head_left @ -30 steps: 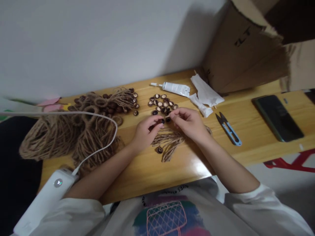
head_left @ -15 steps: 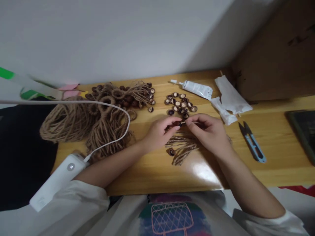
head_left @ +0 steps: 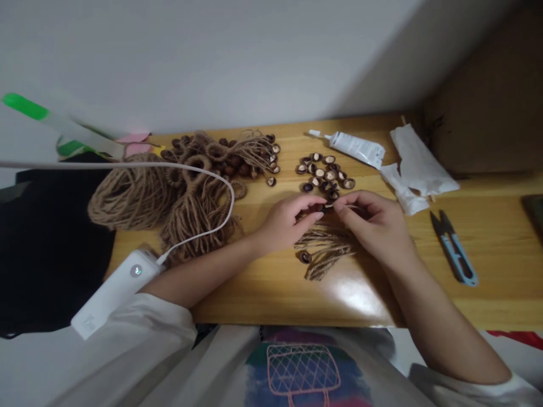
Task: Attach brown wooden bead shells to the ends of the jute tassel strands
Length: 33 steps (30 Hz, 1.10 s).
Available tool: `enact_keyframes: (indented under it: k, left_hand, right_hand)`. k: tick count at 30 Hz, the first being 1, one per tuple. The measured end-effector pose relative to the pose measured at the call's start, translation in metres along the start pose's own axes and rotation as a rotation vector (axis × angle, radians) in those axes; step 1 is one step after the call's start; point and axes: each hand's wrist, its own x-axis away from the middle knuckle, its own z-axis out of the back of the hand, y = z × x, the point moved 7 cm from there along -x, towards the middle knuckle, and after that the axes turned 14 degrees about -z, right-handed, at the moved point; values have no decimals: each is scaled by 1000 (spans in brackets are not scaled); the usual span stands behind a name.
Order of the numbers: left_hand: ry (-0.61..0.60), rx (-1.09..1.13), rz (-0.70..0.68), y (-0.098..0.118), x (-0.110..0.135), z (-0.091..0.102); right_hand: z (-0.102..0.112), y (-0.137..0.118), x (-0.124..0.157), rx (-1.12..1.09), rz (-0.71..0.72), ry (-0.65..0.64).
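Just on the near side of the cluster of shell halves (head_left: 324, 172), the landmark here, the two hands meet fingertip to fingertip. The left hand (head_left: 285, 221) has thumb and forefinger pressed on a small dark shell (head_left: 324, 208), its other fingers curled under. The right hand (head_left: 373, 226) pinches what looks like a thin cord end (head_left: 348, 207) up against that shell, though the contact itself is too small to read. A second ago the fingertips stood slightly apart, each hand with its own piece; half a second ago they had closed, and they are together now, so the shell and cord are being worked as one piece at the same spot below the cluster. The head has also turned left: the dark phone that lay far right of the cluster has slid almost out of view. Nearer the person than the cluster, partly under the hands, lies a short twine bundle (head_left: 326, 249) with a lone shell (head_left: 305, 257) touching its left edge. Behind and right of the cluster sits a glue tube (head_left: 356, 147), further right some white wrappers (head_left: 418, 169), and well to the right thread snips (head_left: 456, 254). Left of the cluster a large jute heap (head_left: 169, 192) is crossed by a white cable (head_left: 212, 181) running to a power bank (head_left: 114, 294) at the desk (head_left: 263, 294) edge.
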Motion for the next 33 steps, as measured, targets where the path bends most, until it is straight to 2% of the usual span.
enact_keyframes:
  k: [14, 19, 23, 27, 30, 33]
  left_hand:
    - [-6, -7, 0, 2, -1, -2]
    - [16, -4, -18, 2, -1, -2]
    - [141, 98, 23, -5, 0, 2]
    - [289, 159, 91, -12, 2, 8]
    - [301, 154, 108, -14, 1, 9]
    - [305, 128, 92, -12, -1, 9]
  right_hand:
    - [-2, 4, -8, 8, -37, 8]
    - [8, 7, -11, 117, -57, 139]
    - [14, 10, -15, 318, -39, 224]
    - [16, 1, -10, 484, 124, 326]
    - [16, -20, 2, 556, 289, 427]
    - [-1, -57, 9, 610, 446, 331]
